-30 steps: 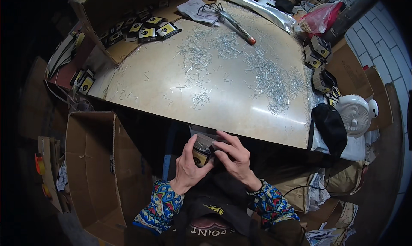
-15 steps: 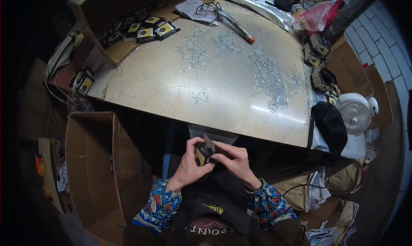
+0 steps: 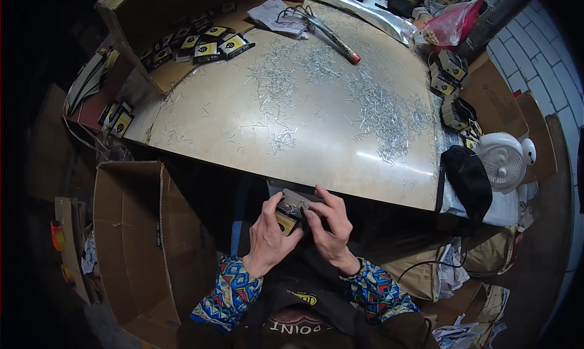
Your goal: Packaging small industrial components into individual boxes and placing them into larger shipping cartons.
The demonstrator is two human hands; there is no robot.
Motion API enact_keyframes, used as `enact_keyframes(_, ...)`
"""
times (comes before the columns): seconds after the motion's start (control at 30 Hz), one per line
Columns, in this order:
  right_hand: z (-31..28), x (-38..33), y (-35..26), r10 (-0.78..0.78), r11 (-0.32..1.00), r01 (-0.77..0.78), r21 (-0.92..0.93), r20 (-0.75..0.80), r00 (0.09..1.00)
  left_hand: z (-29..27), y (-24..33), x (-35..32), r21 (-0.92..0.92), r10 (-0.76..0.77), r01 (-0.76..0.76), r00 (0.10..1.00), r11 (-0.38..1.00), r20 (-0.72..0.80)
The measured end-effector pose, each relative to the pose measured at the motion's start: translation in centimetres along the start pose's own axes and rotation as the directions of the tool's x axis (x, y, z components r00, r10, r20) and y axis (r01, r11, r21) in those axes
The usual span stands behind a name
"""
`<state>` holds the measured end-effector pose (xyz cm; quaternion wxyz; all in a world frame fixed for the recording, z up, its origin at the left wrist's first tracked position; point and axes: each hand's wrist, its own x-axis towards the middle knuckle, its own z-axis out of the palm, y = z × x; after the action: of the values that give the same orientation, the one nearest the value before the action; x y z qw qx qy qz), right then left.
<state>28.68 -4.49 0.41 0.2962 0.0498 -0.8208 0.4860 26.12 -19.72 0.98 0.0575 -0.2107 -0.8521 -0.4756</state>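
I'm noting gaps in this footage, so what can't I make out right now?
All in the head view:
Small box: the side against the left hand, covered by it.
Right hand: whether its fingertips pinch the box flap; too small to tell.
Metal pieces: their count; tiny and overlapping.
Upper-left carton: part cut off by the top edge.
Beneath the worktable: deep shadow.

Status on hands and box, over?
Left hand holding small black-and-yellow cardboard box, open. Right hand at its raised grey flap. Silvery metal pieces on pale tabletop.
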Motion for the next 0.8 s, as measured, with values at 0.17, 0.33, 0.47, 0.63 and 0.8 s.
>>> enact_keyframes(0.17,0.3,0.6,-1.0,-0.017,0.999,0.027,-0.044,0.219,0.975,0.4,-0.5,-0.2,0.013,0.079,-0.079,0.997,0.997,-0.015)
enact_keyframes(0.33,0.4,-0.1,-1.5,0.126,0.984,-0.148,0.096,0.203,0.971,0.6,-1.0,-0.4,0.054,0.128,-0.126,0.991,0.991,-0.034)
enact_keyframes(0.47,0.2,0.5,-1.1,0.082,0.996,-0.085,0.005,0.203,0.976,0.0,-0.4,0.0,0.044,0.102,-0.101,0.994,0.994,-0.032)
enact_keyframes(0.63,0.0,0.8,-1.6,0.417,0.839,-0.451,0.304,0.174,0.892,0.0,-0.8,0.1,0.035,0.115,-0.114,0.993,0.993,-0.013)
enact_keyframes(0.8,-1.4,3.2,-0.8,0.322,0.946,-0.322,-0.029,0.150,0.935,0.0,0.2,0.7,0.039,0.114,-0.113,0.993,0.993,-0.019)
